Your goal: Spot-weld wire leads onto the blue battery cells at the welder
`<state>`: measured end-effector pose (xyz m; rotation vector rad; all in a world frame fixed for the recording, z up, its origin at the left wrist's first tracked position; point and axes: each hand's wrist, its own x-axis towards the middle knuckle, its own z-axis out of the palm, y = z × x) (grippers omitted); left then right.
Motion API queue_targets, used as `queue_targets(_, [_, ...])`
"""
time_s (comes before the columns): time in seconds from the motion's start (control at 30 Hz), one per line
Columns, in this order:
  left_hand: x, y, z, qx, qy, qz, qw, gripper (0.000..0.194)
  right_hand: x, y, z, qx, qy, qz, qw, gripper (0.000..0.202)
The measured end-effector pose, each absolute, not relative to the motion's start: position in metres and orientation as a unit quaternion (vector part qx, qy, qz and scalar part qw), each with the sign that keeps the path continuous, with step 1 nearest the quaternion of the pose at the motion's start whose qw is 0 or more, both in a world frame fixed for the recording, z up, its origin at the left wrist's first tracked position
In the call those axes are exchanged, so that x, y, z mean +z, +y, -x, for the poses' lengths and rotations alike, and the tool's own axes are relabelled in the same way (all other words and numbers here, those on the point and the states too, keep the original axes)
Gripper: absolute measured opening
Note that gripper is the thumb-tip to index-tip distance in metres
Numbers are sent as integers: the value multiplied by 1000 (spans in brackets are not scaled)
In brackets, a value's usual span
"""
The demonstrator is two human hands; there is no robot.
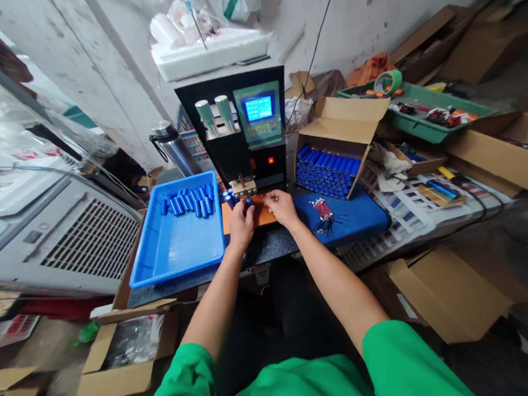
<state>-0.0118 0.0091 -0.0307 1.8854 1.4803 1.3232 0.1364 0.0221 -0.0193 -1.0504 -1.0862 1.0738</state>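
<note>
My left hand [242, 223] is closed round a blue cylindrical battery cell [249, 202], just below the electrodes [244, 185] of a black spot welder [263, 151] with a lit screen. Beside it on the right, my right hand [282, 207] is pinched over an orange board [262, 216]. Whatever its fingertips hold is too small to make out. A few more blue cells [229, 197] lie left of my left hand. On the blue mat [360, 216] to the right rests a bundle of red and black wire leads [322, 209].
A blue tray [170, 270] with several blue cells stands left. Behind the mat, an open cardboard box [342, 131] is stacked with blue cells. A steel flask [175, 149] stands beside the welder. Farther right are a green tray [438, 131] and cardboard boxes [455, 291].
</note>
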Motion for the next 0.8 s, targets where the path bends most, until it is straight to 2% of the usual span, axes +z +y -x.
queue_targets(0.37, [-28,5,11,479,518,-688,172,24,4,13,-108,568,-371,406,612,27])
queue_targets(0.8, [-36,9,13,473,521,-695,147,26,-6,21,-102,510,-396,429,632,26])
